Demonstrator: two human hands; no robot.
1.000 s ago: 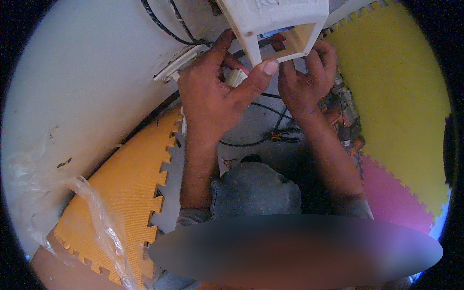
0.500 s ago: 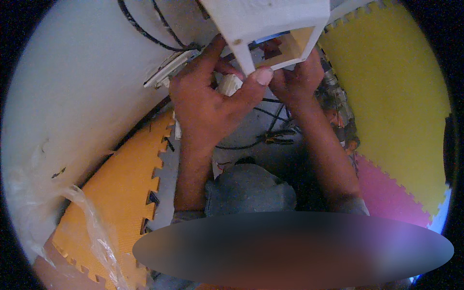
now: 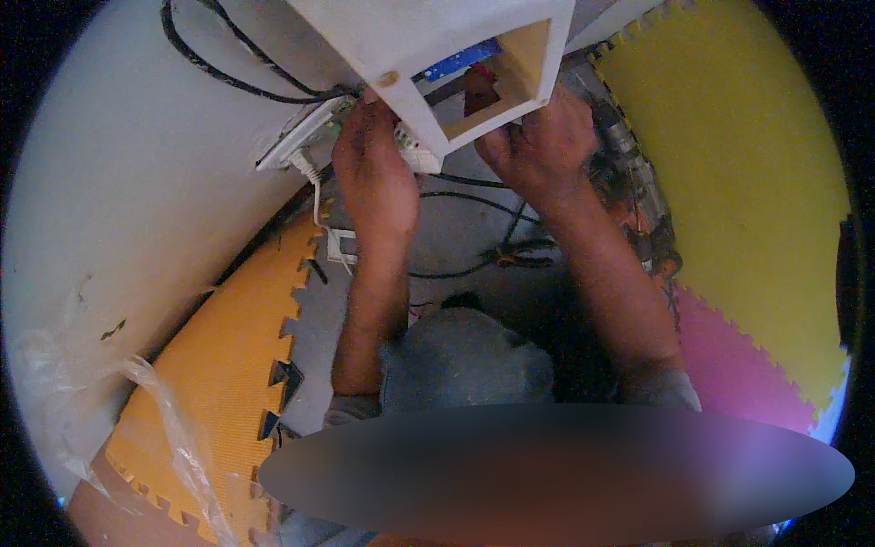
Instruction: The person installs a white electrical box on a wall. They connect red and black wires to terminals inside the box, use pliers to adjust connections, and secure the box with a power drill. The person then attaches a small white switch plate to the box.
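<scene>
My left hand [image 3: 378, 169] is closed, its fingers drawn together between an outlet plate [image 3: 296, 137] at the wall and a white block with small holes [image 3: 421, 157]. Its fingertips are partly hidden, so what they hold cannot be made out. At the lower right corner of a white cabinet with a square opening [image 3: 447, 137], my right hand [image 3: 547, 146] has curled fingers. The cabinet's edge covers those fingertips. Through the opening show a blue speckled strip [image 3: 463, 60] and a dark reddish piece [image 3: 480, 91].
Black cables [image 3: 246, 87] loop off the wall. A white cord [image 3: 317, 196] hangs below the plate. Pliers [image 3: 524, 253] lie on the grey floor near a white frame [image 3: 342, 248]. Orange [image 3: 210, 346], yellow [image 3: 729, 182] and pink [image 3: 738, 356] foam mats flank me. Clear plastic [image 3: 173, 419] lies left.
My left thumb has left the cabinet's corner, and the hand has closed nearer the outlet plate. The white cord and holed block show more clearly. The cabinet sits further left in view.
</scene>
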